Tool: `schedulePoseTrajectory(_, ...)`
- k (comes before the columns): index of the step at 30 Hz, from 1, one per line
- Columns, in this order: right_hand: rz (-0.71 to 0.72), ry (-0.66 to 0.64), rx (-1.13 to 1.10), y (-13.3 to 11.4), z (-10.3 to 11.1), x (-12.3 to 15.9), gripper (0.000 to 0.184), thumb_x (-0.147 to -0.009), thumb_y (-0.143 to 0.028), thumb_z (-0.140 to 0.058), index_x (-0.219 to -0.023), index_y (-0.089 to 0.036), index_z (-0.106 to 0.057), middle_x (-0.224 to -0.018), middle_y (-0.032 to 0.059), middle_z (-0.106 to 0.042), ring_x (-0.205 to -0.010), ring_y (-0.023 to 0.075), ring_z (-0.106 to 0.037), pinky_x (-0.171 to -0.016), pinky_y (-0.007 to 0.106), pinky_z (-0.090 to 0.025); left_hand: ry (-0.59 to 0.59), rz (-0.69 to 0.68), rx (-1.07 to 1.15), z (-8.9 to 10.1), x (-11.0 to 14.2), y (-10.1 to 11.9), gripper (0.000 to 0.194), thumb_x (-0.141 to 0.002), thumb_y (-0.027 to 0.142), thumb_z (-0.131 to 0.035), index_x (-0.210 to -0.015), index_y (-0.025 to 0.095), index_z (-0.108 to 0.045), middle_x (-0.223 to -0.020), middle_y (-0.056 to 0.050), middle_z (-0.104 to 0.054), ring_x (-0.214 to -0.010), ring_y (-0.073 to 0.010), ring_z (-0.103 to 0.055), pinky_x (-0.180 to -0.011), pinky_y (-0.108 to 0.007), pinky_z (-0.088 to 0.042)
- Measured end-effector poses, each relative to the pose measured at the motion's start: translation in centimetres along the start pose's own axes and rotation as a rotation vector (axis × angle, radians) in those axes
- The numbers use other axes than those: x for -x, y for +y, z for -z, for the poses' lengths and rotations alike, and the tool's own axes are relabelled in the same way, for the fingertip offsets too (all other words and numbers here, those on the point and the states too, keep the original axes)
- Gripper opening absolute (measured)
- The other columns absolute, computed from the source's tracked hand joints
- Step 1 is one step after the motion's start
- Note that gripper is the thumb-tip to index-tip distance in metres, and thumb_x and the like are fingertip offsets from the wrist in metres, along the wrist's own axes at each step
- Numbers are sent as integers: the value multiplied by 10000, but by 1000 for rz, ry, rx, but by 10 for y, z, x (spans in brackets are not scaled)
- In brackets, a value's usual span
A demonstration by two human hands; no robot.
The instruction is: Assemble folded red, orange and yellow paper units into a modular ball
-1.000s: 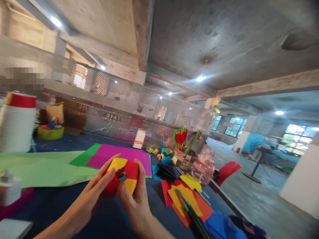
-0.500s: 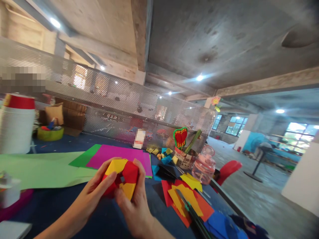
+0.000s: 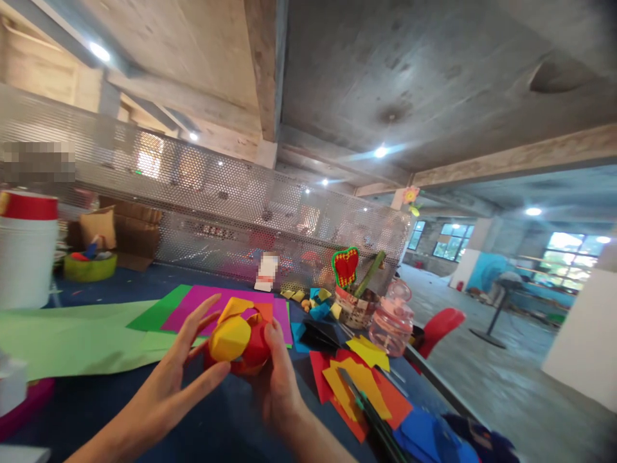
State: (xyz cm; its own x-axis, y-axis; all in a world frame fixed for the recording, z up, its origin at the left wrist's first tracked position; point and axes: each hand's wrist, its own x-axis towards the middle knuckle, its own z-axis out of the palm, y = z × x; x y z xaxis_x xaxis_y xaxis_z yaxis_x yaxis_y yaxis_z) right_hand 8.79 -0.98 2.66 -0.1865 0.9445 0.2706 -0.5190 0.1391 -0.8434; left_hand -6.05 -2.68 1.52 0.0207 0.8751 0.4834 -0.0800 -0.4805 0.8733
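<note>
A folded red and yellow paper piece [image 3: 237, 339] is held up over the dark blue table [image 3: 231, 424]. My right hand [image 3: 279, 386] grips it from the right and below, fingers wrapped round it. My left hand [image 3: 179, 379] is at its left side with fingers spread; the thumb and a fingertip touch the paper. Flat magenta paper [image 3: 226, 302] and green paper [image 3: 72, 334] lie behind the piece.
Red and yellow paper pieces [image 3: 357, 386] lie at the right with a dark tool [image 3: 376, 424] and blue paper [image 3: 424, 437]. A clear pink jar [image 3: 393, 321] and a woven basket [image 3: 357, 308] stand beyond. A white tub [image 3: 26, 251] stands far left, a perforated metal screen [image 3: 241, 212] behind.
The paper piece has been turned, so a yellow face now shows in front. My left hand's fingers have opened and spread away from it. The view shifted slightly.
</note>
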Motion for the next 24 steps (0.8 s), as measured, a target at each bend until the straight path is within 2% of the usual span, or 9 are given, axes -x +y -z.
schedulePoseTrajectory(3,-17,15,-82,9,5,0,637,-835,-484,-711,-1385,-280,-465,-1238,84,-702,-1013,250,-717,-826,383,-572,6,126,191,-2,-2,1,675,-911,498,-594,-1518,370,-328,-1649,-37,-325,-1525,-336,-229,-1160,-486,-391)
schedulePoseTrajectory(6,-3,1,-54,17,8,4,743,-812,-461,-757,-1439,-294,-395,-1311,79,-668,-1082,241,-697,-917,385,-550,105,174,232,-3,-4,-2,577,-934,527,-536,-1476,369,-414,-1641,7,-346,-1524,-309,-239,-1224,-470,-269)
schedulePoseTrajectory(8,9,-27,-32,21,8,8,763,-836,-458,-743,-1469,-274,-358,-1354,83,-644,-1153,234,-668,-1003,386,-510,120,168,192,-5,-3,-5,545,-921,525,-560,-1434,356,-480,-1602,12,-418,-1505,-293,-293,-1239,-437,-229)
schedulePoseTrajectory(11,30,-65,-6,22,7,14,771,-883,-487,-688,-1509,-259,-301,-1420,77,-598,-1276,219,-593,-1107,381,-429,115,124,129,-7,-1,-8,485,-913,515,-586,-1367,348,-543,-1532,8,-512,-1463,-273,-378,-1224,-397,-267)
schedulePoseTrajectory(14,43,-64,39,22,7,17,731,-924,-514,-622,-1524,-255,-294,-1497,75,-526,-1341,208,-534,-1143,371,-386,143,70,72,-9,1,-9,429,-919,486,-589,-1323,343,-559,-1471,-8,-563,-1427,-255,-432,-1206,-367,-293)
schedulePoseTrajectory(19,50,-6,122,23,5,19,805,-871,-590,-651,-1529,-262,-323,-1462,86,-555,-1273,238,-577,-1111,397,-421,166,2,51,-12,5,-6,340,-914,436,-593,-1235,326,-609,-1332,-31,-648,-1230,-241,-599,-1030,-289,-468)
schedulePoseTrajectory(24,34,20,154,21,-1,22,893,-810,-653,-679,-1530,-265,-318,-1431,90,-573,-1293,249,-555,-1116,394,-423,177,10,77,-14,7,-1,296,-910,433,-599,-1188,334,-608,-1231,-17,-671,-1106,-216,-642,-952,-264,-491)
